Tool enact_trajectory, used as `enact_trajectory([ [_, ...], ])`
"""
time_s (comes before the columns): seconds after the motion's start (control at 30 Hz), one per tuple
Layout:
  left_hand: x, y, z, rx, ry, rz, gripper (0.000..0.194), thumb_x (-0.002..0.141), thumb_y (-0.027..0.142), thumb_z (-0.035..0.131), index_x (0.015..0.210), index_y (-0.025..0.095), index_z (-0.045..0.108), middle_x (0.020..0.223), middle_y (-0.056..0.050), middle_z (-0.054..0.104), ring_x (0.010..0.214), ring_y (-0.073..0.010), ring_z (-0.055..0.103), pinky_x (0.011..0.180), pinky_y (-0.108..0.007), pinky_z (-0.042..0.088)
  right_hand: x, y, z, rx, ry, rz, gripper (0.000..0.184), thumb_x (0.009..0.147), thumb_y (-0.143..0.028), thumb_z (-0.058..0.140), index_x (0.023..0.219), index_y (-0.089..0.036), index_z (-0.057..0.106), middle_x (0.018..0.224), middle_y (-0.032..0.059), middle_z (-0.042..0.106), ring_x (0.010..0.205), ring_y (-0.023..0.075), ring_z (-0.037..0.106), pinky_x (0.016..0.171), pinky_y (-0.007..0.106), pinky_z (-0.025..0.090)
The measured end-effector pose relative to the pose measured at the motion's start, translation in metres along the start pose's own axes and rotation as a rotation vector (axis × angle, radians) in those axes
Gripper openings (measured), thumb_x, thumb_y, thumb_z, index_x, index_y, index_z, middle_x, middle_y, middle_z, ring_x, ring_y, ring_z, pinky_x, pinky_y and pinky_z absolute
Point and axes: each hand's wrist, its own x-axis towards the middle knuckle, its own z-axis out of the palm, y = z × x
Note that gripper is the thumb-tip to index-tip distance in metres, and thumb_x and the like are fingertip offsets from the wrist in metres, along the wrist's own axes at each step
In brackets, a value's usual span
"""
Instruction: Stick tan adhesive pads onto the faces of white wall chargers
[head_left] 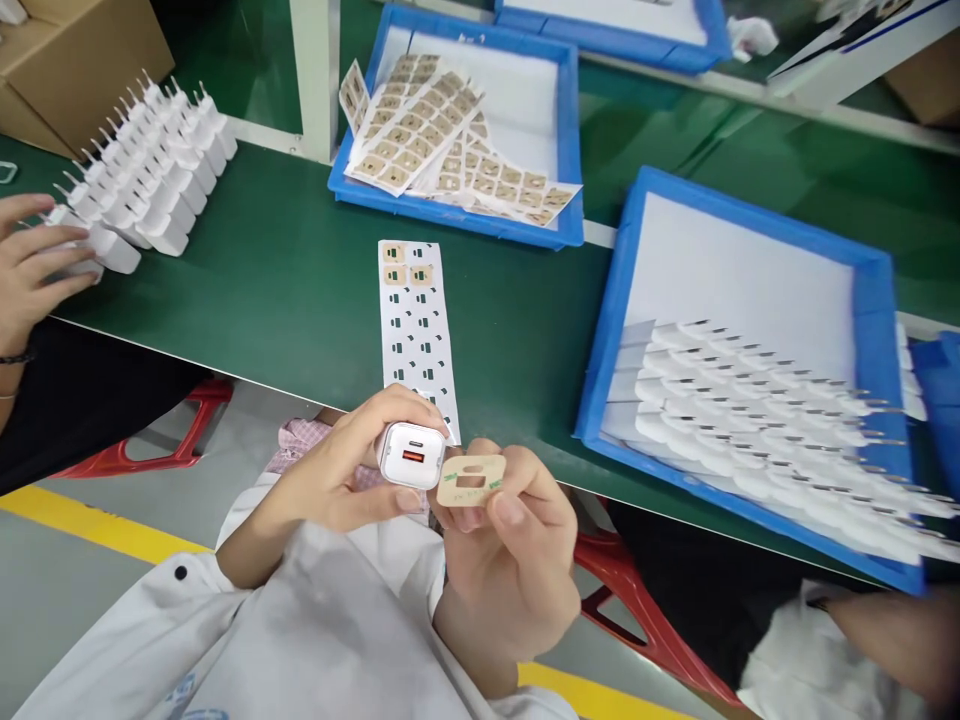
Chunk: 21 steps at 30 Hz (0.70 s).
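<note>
Bench: smooth green top, pale strip along the near edge; toward the left end, white chargers packed in close rows between far and near edges. Around mid-length, a white sheet, punched with small cutouts, runs crosswise to the near edge, with three tan stickers left on its far end. One shallow blue tray sits at the far edge, beyond the sheet; a second blue tray, set askew, fills the right part from far edge to near.
</note>
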Motion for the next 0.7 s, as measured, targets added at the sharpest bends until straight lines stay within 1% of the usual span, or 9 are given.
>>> enact_trajectory([
  [0.07,0.001,-0.002,0.004,-0.012,0.001,0.041,0.042,0.094,0.053,0.061,0.125,0.026,0.056,0.106,-0.006,0.06,0.094,-0.0218,0.059,0.081,-0.035,0.051,-0.003,0.003,0.003,-0.033,0.007,-0.022,0.029,0.091,-0.03,0.067,0.067,-0.021,0.054,0.056,-0.0049,0.043,0.051,0.0104,0.039,0.048,0.023,0.033],
  [0.1,0.002,-0.003,0.006,-0.007,0.0,0.064,0.042,0.096,0.055,0.058,0.125,0.025,0.056,0.104,-0.006,0.059,0.093,-0.0216,0.057,0.08,-0.035,0.05,-0.005,0.005,0.004,-0.046,0.017,-0.034,0.029,0.091,-0.029,0.067,0.066,-0.021,0.053,0.056,-0.005,0.042,0.052,0.0106,0.04,0.048,0.023,0.034],
  [0.2,0.002,-0.009,0.008,0.057,-0.013,0.109,0.04,0.1,0.052,0.051,0.13,0.025,0.053,0.105,-0.006,0.057,0.096,-0.0217,0.056,0.081,-0.035,0.05,-0.009,0.01,0.005,-0.059,0.048,-0.068,0.029,0.092,-0.026,0.066,0.067,-0.021,0.052,0.057,-0.0051,0.041,0.052,0.0103,0.039,0.048,0.023,0.033],
  [0.33,0.002,-0.011,0.007,0.157,-0.047,0.166,0.044,0.101,0.05,0.05,0.136,0.024,0.048,0.112,-0.008,0.055,0.1,-0.0222,0.055,0.082,-0.036,0.052,-0.012,0.013,0.005,-0.073,0.054,-0.115,0.026,0.092,-0.024,0.064,0.069,-0.021,0.054,0.057,-0.005,0.041,0.052,0.0099,0.038,0.047,0.022,0.031],
  [0.43,0.003,-0.009,0.008,0.196,-0.051,0.19,0.048,0.099,0.056,0.05,0.133,0.023,0.048,0.11,-0.008,0.053,0.1,-0.0235,0.055,0.082,-0.039,0.053,-0.012,0.014,0.006,-0.093,0.06,-0.132,0.024,0.093,-0.022,0.063,0.07,-0.021,0.055,0.058,-0.0052,0.042,0.051,0.0095,0.036,0.048,0.023,0.034],
  [0.53,0.003,-0.006,0.01,0.211,-0.046,0.19,0.05,0.098,0.06,0.049,0.131,0.023,0.047,0.109,-0.008,0.053,0.1,-0.0242,0.056,0.081,-0.041,0.054,-0.012,0.016,0.007,-0.113,0.062,-0.133,0.024,0.093,-0.023,0.062,0.071,-0.022,0.054,0.058,-0.0054,0.043,0.05,0.0097,0.037,0.049,0.023,0.036],
  [0.7,0.002,-0.005,0.011,0.235,-0.032,0.184,0.048,0.098,0.057,0.049,0.13,0.022,0.049,0.111,-0.008,0.055,0.1,-0.0239,0.058,0.08,-0.04,0.054,-0.011,0.017,0.008,-0.136,0.063,-0.133,0.023,0.092,-0.023,0.062,0.07,-0.022,0.053,0.057,-0.0054,0.043,0.048,0.0096,0.037,0.048,0.024,0.037],
])
